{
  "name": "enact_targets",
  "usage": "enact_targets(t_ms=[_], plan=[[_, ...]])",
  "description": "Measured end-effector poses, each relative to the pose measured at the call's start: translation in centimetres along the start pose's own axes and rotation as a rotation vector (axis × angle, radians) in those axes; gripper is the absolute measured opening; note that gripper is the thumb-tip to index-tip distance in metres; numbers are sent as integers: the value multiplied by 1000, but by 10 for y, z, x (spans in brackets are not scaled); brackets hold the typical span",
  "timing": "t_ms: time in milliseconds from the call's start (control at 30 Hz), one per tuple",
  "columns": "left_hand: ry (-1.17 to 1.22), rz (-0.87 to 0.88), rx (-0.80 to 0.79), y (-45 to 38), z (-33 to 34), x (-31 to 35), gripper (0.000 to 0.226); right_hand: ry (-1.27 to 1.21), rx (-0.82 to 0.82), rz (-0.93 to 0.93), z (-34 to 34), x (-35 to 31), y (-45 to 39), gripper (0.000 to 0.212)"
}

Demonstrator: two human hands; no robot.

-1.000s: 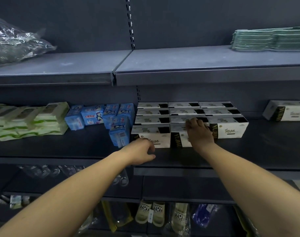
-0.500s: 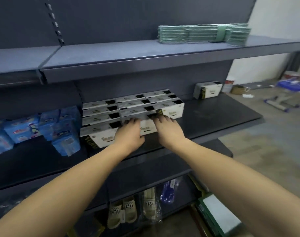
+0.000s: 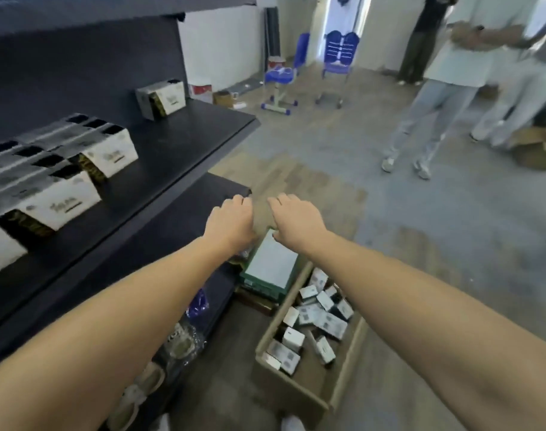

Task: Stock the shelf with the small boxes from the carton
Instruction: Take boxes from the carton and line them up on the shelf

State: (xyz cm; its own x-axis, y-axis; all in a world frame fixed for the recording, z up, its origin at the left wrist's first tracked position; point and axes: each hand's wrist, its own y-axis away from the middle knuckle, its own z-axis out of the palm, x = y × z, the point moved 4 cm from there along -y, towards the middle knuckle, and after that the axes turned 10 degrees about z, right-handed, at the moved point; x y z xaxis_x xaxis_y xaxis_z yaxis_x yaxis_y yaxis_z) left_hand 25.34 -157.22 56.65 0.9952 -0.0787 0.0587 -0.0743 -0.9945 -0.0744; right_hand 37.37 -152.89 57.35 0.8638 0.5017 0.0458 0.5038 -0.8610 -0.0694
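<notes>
A brown carton (image 3: pixel 343 374) stands on the floor at lower right, with several small white and black boxes (image 3: pixel 315 318) loose inside. Rows of white boxes (image 3: pixel 109 154) lie stacked on the dark shelf (image 3: pixel 203 132) at left, and one more box (image 3: pixel 161 99) stands apart near the shelf's far end. My left hand (image 3: pixel 229 222) and my right hand (image 3: pixel 293 217) hover side by side in mid air, off the shelf and above the floor beyond the carton. Both hold nothing, with fingers loosely curled downward.
A green-edged flat pack (image 3: pixel 270 269) lies on the floor between carton and shelf. Bagged slippers (image 3: pixel 147 384) fill the bottom shelf. Two people (image 3: pixel 446 88) stand at the far right, near a cardboard box (image 3: pixel 536 147). Blue chairs (image 3: pixel 338 57) stand by the far wall.
Both hands have left the front boxes on the shelf and pulled back into the air. My view has swung right and down, bringing the carton and the floor into sight.
</notes>
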Motion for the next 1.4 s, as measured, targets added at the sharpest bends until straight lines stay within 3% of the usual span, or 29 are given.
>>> enact_targets(t_ms=[333,633,1033,1233,1400], plan=[[62,183,-93,-17,34,143,61,4,-34,196,22,111,90,54],[38,162,-133,7,68,223,57,-14,-64,105,58,156,141,51],[83,21,-214,9,118,215,56,-12,-131,-14,93,165,136,53],[106,57,-253,-23,153,195,51,-36,-188,36,125,166,109,44],[163,144,-348,-54,209,166,66,-87,-283,115,172,158,79,52]])
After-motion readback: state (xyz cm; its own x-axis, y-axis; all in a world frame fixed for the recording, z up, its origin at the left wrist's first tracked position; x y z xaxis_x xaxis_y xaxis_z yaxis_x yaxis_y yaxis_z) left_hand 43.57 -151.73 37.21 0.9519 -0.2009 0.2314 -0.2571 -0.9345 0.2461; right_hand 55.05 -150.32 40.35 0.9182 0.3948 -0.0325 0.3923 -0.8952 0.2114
